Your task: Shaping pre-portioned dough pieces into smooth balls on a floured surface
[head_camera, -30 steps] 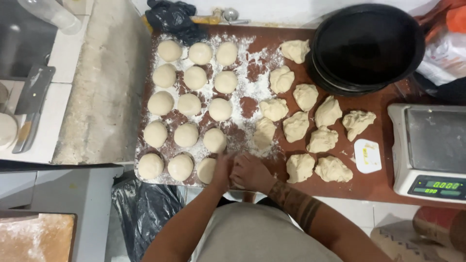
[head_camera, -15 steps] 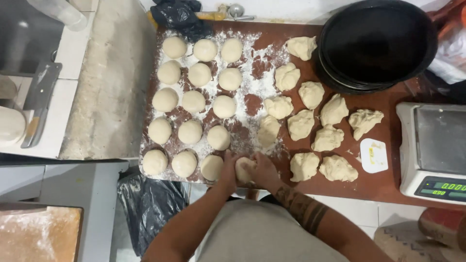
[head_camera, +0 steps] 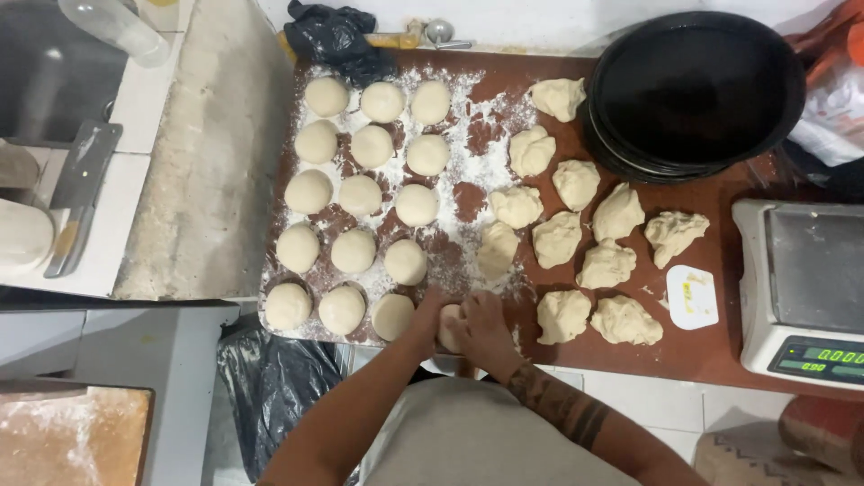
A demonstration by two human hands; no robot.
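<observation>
Both my hands cup one piece of dough (head_camera: 448, 326) at the near edge of the brown floured table (head_camera: 720, 351). My left hand (head_camera: 427, 313) presses its left side and my right hand (head_camera: 486, 326) wraps over its right side. Just left of them lie several smooth round dough balls (head_camera: 360, 196) in rows on the flour. To the right lie several rough, unshaped dough lumps (head_camera: 576, 245). The nearest round ball (head_camera: 392, 317) almost touches my left hand.
A stack of black round pans (head_camera: 695, 90) sits at the back right. A white digital scale (head_camera: 803, 288) stands at the right, a white plastic scraper (head_camera: 691, 297) beside it. A cleaver (head_camera: 79, 191) lies on the left counter. A black bag (head_camera: 335, 38) and metal spoon (head_camera: 441, 34) lie behind.
My hands have stayed at the table's near edge, turning the dough piece between them. The view has shifted slightly. Nothing else on the table has moved.
</observation>
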